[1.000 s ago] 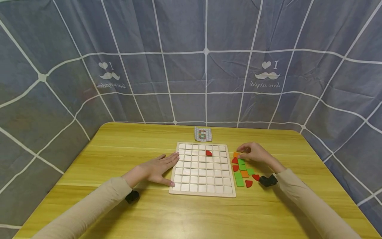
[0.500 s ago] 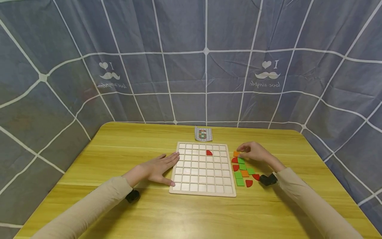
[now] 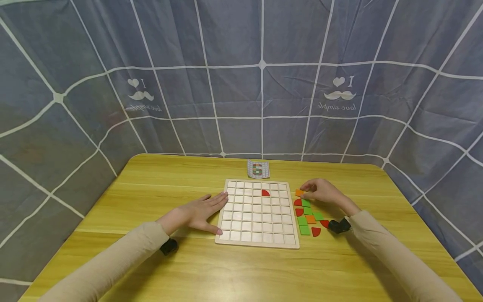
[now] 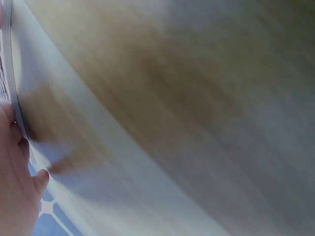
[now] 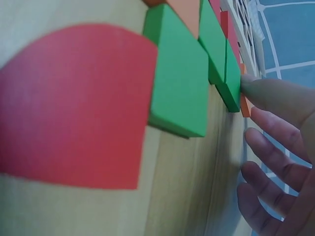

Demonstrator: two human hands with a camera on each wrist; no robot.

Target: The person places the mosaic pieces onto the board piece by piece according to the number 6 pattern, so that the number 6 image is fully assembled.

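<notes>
My left hand (image 3: 201,214) lies flat at the left edge of a light wooden grid board (image 3: 241,244), fingertips and thumb spread over its rim. In the left wrist view its fingers (image 4: 15,167) show only at the far left. My right hand (image 3: 322,192) is just right of the board, thumb and index finger pinching an orange square tile (image 3: 299,193) at the far end of a group of loose tiles. In the right wrist view that orange tile (image 5: 245,105) shows partly behind the thumb, beside a green square tile (image 5: 231,91). A red quarter-circle tile (image 3: 266,193) sits in one board cell.
Right of the board lie green square tiles (image 3: 304,230), another orange square (image 3: 310,219) and red quarter-circles (image 3: 316,231), one close to the black right wrist camera (image 3: 338,227). A small printed pattern card (image 3: 258,169) lies behind the board. A grey-blue grid curtain (image 3: 241,92) surrounds the table.
The orange tile at my right fingers has shifted slightly away, off the tiles in front of it. My left hand stays in place on the board; the whole view has drifted slightly.
</notes>
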